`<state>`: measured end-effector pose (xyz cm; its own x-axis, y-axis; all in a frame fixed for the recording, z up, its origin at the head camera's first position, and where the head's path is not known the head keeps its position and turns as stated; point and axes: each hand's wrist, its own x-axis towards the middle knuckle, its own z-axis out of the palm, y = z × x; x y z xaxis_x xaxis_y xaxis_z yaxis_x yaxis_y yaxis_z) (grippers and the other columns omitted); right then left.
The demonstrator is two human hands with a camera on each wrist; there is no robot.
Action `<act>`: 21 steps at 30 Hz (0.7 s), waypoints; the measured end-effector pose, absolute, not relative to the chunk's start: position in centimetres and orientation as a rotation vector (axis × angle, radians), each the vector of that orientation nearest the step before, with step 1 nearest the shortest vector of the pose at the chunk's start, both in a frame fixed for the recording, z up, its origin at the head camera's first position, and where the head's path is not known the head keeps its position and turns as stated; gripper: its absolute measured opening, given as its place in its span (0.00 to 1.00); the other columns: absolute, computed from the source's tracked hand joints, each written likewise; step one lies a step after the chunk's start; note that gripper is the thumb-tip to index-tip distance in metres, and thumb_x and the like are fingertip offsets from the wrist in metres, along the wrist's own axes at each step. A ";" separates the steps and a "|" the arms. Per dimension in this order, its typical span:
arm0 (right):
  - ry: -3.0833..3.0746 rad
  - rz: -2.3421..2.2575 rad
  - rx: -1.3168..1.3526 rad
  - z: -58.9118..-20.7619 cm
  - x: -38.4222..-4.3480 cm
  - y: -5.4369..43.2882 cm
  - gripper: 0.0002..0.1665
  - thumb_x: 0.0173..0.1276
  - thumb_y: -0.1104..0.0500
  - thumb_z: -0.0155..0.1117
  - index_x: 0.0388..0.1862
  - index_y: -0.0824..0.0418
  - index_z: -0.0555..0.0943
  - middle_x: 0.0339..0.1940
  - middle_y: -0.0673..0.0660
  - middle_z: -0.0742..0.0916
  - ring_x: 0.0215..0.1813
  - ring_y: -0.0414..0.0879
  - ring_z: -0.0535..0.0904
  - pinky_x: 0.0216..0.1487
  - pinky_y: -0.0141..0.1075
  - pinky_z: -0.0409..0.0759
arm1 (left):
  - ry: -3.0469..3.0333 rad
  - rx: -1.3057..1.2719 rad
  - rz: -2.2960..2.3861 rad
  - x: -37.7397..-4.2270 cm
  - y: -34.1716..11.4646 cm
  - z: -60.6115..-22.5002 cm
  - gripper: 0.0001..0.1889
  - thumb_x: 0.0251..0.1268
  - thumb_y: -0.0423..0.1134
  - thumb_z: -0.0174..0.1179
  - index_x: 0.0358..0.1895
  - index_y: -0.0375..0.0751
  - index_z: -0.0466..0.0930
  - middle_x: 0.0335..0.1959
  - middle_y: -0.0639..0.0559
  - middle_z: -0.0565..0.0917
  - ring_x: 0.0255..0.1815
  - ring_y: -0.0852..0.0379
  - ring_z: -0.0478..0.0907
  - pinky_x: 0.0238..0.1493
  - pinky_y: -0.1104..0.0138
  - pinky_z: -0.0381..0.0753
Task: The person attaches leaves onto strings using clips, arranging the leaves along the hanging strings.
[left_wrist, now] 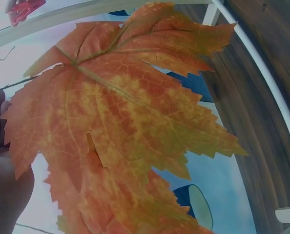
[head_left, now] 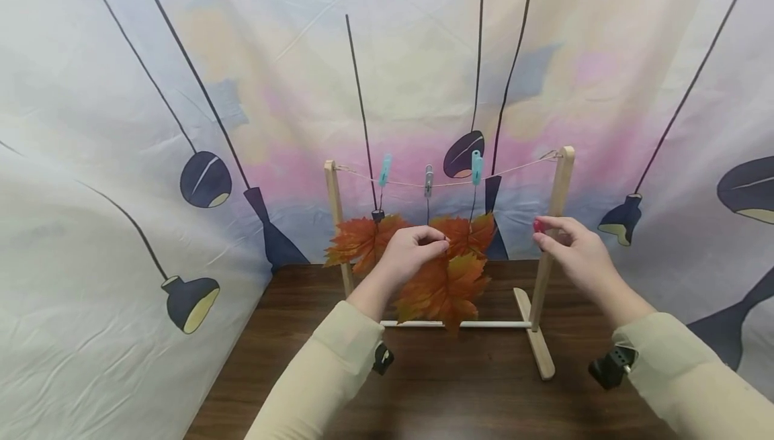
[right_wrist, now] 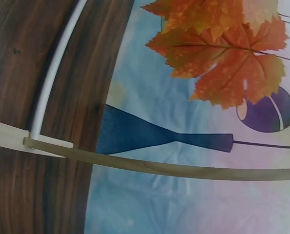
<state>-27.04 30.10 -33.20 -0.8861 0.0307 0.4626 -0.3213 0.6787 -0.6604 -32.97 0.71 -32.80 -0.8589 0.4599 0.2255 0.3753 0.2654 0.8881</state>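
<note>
Just in front of the line, my left hand [head_left: 414,248] pinches the thin stem of an orange artificial maple leaf [head_left: 446,292]. That leaf fills much of the left wrist view, its blade spread below the fingers [left_wrist: 10,180]. Off to the right, near the stand's right post, my right hand [head_left: 574,248] pinches a small red clothespin [head_left: 537,226] between thumb and fingertips. The same clothespin [left_wrist: 23,10] shows in the left wrist view's top corner. Other maple leaves [head_left: 357,242] hang behind the held one, partly hidden by it and my left hand.
A string [head_left: 514,168] runs between two wooden posts [head_left: 547,252]. On it sit two teal clothespins [head_left: 385,170] and a grey clothespin [head_left: 428,181]. A white crossbar [head_left: 496,324] joins the stand low down, on the dark wooden table [head_left: 459,386]. Printed cloth [head_left: 393,91] hangs behind.
</note>
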 end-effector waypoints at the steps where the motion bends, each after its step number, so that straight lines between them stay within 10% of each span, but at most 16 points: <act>1: -2.446 1.093 0.224 -33.0 -27.1 30.2 0.26 0.68 0.48 0.59 0.61 0.61 0.74 0.47 0.57 0.80 0.35 0.32 0.75 0.30 0.29 0.73 | 2.438 0.806 1.674 -33.0 1.0 -32.7 0.14 0.64 0.44 0.60 0.46 0.38 0.83 0.40 0.55 0.83 0.42 0.58 0.77 0.44 0.63 0.77; 21: -2.383 1.285 0.056 -29.0 -28.0 30.3 0.31 0.65 0.39 0.58 0.60 0.56 0.74 0.47 0.57 0.82 0.41 0.39 0.78 0.33 0.29 0.77 | 2.636 0.795 1.598 -33.3 5.0 -31.0 0.09 0.64 0.42 0.60 0.42 0.43 0.84 0.37 0.59 0.83 0.41 0.60 0.76 0.43 0.68 0.77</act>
<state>-28.04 30.30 -28.98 -0.9067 0.1644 0.3885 -0.2342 0.5697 -0.7877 -33.26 4.97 -30.96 -0.8745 0.3923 0.2852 0.4342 0.3715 0.8206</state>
